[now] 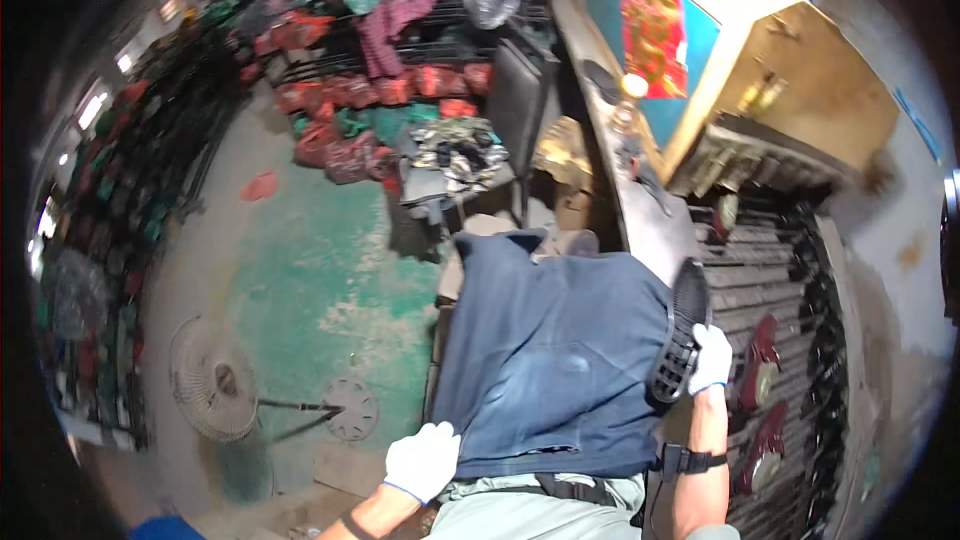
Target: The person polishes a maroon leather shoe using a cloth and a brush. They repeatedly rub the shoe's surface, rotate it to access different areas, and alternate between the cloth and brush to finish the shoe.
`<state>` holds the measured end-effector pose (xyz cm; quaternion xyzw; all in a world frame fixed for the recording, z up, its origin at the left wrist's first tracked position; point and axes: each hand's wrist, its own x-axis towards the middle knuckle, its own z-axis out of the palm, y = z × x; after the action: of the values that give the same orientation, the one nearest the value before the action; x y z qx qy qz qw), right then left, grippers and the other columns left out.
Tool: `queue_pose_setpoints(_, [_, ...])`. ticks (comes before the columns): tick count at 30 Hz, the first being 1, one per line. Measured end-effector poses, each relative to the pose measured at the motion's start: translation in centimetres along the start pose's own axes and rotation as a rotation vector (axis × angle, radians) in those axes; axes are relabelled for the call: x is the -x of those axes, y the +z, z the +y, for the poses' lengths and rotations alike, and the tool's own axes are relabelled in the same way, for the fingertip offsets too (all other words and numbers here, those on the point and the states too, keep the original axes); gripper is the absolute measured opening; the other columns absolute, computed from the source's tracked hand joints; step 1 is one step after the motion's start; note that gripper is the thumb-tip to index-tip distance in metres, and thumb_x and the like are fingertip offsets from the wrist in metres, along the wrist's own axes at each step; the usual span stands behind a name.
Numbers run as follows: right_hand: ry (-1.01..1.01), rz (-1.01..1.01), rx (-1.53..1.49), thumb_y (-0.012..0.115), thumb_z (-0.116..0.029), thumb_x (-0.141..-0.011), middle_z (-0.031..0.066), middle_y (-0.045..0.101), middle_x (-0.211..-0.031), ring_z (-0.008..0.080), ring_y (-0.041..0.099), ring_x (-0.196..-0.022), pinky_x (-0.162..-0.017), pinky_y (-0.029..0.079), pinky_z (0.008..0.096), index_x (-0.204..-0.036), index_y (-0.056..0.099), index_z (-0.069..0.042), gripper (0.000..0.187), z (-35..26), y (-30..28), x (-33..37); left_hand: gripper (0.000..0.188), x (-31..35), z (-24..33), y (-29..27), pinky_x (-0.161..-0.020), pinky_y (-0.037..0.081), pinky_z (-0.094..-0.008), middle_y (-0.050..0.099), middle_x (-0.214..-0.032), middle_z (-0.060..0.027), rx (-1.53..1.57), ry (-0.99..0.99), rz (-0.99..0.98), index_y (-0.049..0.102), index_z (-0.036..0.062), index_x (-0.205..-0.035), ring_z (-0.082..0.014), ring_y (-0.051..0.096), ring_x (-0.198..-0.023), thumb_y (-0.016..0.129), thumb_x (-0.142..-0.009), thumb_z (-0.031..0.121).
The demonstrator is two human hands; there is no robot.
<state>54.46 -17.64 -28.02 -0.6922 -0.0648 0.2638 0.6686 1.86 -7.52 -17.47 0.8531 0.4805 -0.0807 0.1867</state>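
A dark blue cloth garment [560, 340] is spread in front of me, its near edge against my waist. At its lower left corner my left hand [422, 462], in a white glove, has its fingers closed on the edge. My right hand [711, 360], also gloved in white, is closed on the side of a long black sole-shaped piece [684, 330] with a grid pattern at its near end. That piece stands at the garment's right edge; the right fingertips are partly hidden behind it. A black strap with a small box [690, 460] sits on my right forearm.
A standing fan [222, 385] is on the green floor at left. Ahead are a stool with patterned cloth [455, 155], a black panel [518, 90] and stacked red bundles [350, 90]. A narrow bench [655, 225] and racked dark rods [770, 290] line the right.
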Motion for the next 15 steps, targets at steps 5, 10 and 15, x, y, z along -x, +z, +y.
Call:
queue_pose_setpoints(5, [-0.006,0.049,0.059,0.072,-0.012,-0.103,0.0010,0.066,-0.090,0.0146,0.060,-0.085,-0.080,0.051,0.0351,-0.101,0.073,-0.002,0.011,3.7,-0.6,0.5,0.044,-1.4,0.0,-0.4,-0.073,0.061,-0.0548,0.078,-0.102,-0.0220,-0.129,0.104,-0.311,0.074,0.0101,-0.098,-0.0420,0.078,-0.085,0.059,-0.107,0.051])
queue_pose_setpoints(10, [-0.190,0.037,-0.096,0.067,-0.009,-0.105,0.0034,0.069,-0.099,0.0168,0.064,-0.090,-0.085,0.053,0.0354,-0.106,0.074,-0.003,0.010,2.8,-1.2,1.5,0.053,-8.6,-0.2,-6.2,-0.095,0.061,-0.0509,0.077,-0.113,-0.0236,0.000,0.056,0.031,0.077,0.0060,-0.116,-0.0412,0.075,-0.110,0.070,-0.102,0.056])
queue_pose_setpoints(15, [-0.169,-0.016,-0.091,0.061,-0.020,-0.111,0.0121,0.076,-0.117,0.0219,0.071,-0.104,-0.097,0.057,0.0361,-0.123,0.076,0.000,0.028,1.3,-1.9,5.2,0.065,-21.0,3.3,-7.8,-0.115,0.052,-0.0497,0.067,-0.144,-0.0225,0.389,0.086,0.615,0.065,0.0010,-0.145,-0.0416,0.065,-0.133,0.077,-0.100,0.046])
